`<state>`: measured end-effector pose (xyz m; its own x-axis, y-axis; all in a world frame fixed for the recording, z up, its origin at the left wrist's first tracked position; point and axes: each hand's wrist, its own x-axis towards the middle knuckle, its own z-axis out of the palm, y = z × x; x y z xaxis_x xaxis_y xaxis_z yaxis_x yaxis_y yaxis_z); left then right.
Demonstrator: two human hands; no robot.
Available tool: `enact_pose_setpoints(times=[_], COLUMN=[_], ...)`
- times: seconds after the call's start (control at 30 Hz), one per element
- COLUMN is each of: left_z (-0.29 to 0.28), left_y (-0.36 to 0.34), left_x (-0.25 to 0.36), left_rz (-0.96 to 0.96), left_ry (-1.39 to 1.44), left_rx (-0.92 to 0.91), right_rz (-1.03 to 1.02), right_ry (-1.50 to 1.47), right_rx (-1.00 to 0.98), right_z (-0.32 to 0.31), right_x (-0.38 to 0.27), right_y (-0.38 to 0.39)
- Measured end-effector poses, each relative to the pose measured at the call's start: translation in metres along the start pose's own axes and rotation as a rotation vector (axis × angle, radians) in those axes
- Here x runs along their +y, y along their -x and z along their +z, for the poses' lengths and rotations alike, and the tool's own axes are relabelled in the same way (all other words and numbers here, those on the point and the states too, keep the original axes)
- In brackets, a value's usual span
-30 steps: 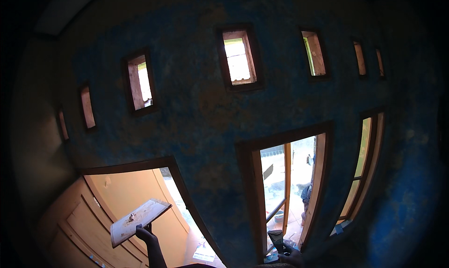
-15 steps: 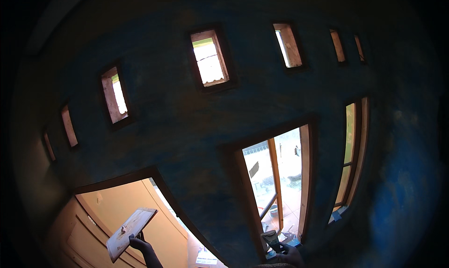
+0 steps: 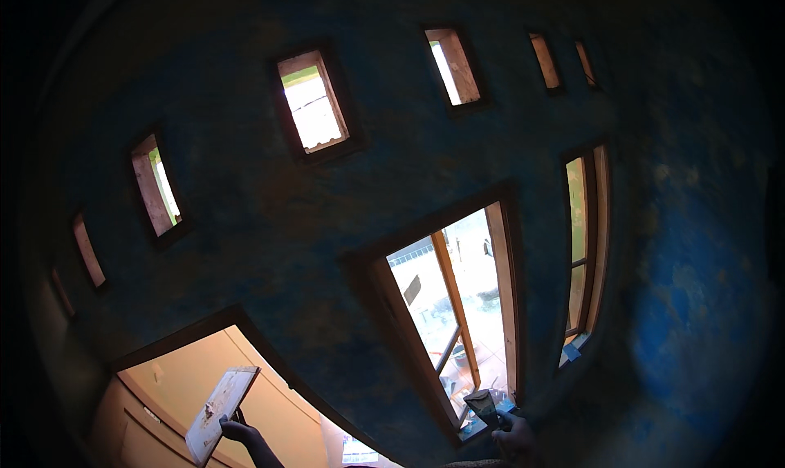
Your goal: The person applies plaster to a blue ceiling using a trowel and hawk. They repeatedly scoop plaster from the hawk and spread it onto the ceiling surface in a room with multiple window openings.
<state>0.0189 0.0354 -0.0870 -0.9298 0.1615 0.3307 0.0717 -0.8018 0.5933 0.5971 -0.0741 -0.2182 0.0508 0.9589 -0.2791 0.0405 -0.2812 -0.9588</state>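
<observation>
At the lower left, my left hand [image 3: 239,434] is closed around the handle behind a plastering trowel [image 3: 214,411]. Its long, pale rectangular plate is tilted and carries a few brownish smears and lumps. My right hand [image 3: 513,439] at the lower right grips a putty knife [image 3: 481,403], its broad, dull blade pointing up and left. That blade shows against the bottom of the bright middle window [image 3: 462,304], and I cannot tell whether it touches anything. Shadow hides part of the right hand's fingers.
A dark wall [image 3: 311,247] with patchy blue paint stands ahead, pierced by several small openings [image 3: 315,104] near the top. An orange-brown door [image 3: 135,439] shows through a doorway at lower left. At right is a narrow window [image 3: 579,255] with blue tape [image 3: 571,352] at its foot.
The view has turned, so the wall's openings sit further left. My right hand and the putty knife show slightly higher. Both hands keep hold of their tools.
</observation>
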Motion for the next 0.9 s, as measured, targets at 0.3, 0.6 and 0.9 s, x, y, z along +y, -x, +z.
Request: enact_pose_setpoints(times=[0.3,0.6,0.9], left_z=[0.039,0.039,0.028], left_y=[0.038,0.030,0.019], left_x=[0.009,-0.018,-0.033], left_rz=[-0.079,-0.176,-0.139], left_ry=[-0.113,-0.157,-0.132], left_rx=[0.134,0.187,0.213], right_rz=[-0.066,0.005,-0.042], right_ry=[0.012,0.097,0.102], right_rx=[0.107,0.208,0.179], right_z=[0.004,0.008,0.017], right_x=[-0.005,-0.017,-0.033], right_y=[0.006,0.020,0.022])
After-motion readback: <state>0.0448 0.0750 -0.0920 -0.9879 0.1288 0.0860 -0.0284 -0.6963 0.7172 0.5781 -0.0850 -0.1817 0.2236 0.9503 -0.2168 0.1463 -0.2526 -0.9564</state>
